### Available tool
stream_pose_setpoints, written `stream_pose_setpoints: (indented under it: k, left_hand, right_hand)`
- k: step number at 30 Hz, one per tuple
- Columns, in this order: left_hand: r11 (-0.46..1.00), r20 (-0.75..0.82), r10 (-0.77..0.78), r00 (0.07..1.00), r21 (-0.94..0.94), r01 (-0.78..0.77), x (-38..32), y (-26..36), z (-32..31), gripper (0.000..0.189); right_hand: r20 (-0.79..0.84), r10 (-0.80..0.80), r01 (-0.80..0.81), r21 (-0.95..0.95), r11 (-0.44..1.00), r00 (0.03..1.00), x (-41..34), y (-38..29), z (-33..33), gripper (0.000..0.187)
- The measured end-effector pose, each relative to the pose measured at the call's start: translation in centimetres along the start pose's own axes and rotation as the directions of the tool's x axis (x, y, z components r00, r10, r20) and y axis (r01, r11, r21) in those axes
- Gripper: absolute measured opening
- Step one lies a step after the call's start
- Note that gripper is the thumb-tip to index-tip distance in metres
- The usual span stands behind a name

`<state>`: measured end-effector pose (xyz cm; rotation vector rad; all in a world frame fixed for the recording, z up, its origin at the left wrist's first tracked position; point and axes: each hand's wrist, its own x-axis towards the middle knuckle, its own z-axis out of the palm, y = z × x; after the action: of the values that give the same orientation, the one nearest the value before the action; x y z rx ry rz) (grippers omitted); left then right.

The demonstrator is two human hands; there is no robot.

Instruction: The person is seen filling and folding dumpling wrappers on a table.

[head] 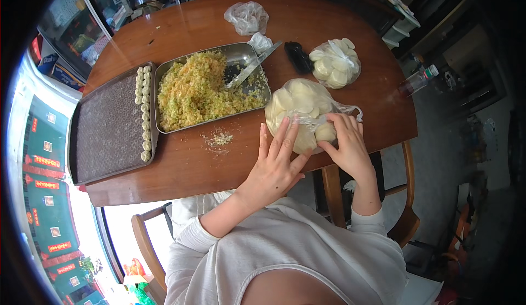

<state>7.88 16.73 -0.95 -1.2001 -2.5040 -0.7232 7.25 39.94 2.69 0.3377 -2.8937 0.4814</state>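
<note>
A clear plastic bag of round dough wrappers [300, 99] lies at the table's near right edge. My left hand [277, 163] rests spread over its near left side, fingertips on the plastic. My right hand [347, 140] is at the bag's right side, thumb and fingers around a stack of wrappers [326, 133]; whether it grips them is unclear. Left of the bag, a metal tray [213, 121] holds chopped yellow-green filling [193, 91] and a flat metal utensil [254, 64]. Farther left, a dark tray [109, 120] carries a column of small filled dumplings [145, 116] along its right side.
Behind the wrappers lie a second bag of wrappers [337, 64], a black object [298, 57] and crumpled plastic bags [246, 17]. Filling crumbs [221, 138] dot the wooden table [197, 161]. A bottle [419, 80] is at the right. Wooden chairs [407, 218] stand by the near edge.
</note>
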Motion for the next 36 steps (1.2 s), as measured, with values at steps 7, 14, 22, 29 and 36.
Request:
stream_pose_setpoints:
  k: [7, 14, 22, 29, 36]
  left_hand:
    - [0.997, 0.001, 0.034, 0.999, -0.073, -0.034, -0.4, 0.0, -0.6, 0.061]
    - [0.993, 0.018, 0.031, 0.999, -0.114, -0.029, -0.6, 0.0, -0.9, 0.06]
    - [0.994, 0.012, 0.023, 1.0, -0.109, -0.021, -0.9, 0.0, -1.3, 0.06]
    - [0.992, 0.004, 0.03, 1.0, -0.126, -0.029, -1.2, 0.0, -1.5, 0.059]
    - [0.986, 0.008, 0.038, 0.999, -0.16, -0.036, -1.4, 0.0, -1.8, 0.056]
  right_hand:
    - [0.014, 0.019, -0.019, -0.037, 0.999, 1.0, -1.1, -0.2, -0.1, 0.061]
    - [0.033, 0.062, -0.063, 0.029, 0.998, 0.998, -1.1, -0.1, 0.1, 0.065]
    - [-0.011, 0.074, -0.074, 0.046, 0.996, 0.997, -1.2, 0.1, 0.5, 0.075]
    - [0.024, 0.033, -0.032, -0.035, 0.999, 0.999, -1.1, -0.6, 0.0, 0.061]
    - [0.048, 0.042, -0.041, -0.034, 0.999, 0.998, -1.0, -1.1, -0.1, 0.053]
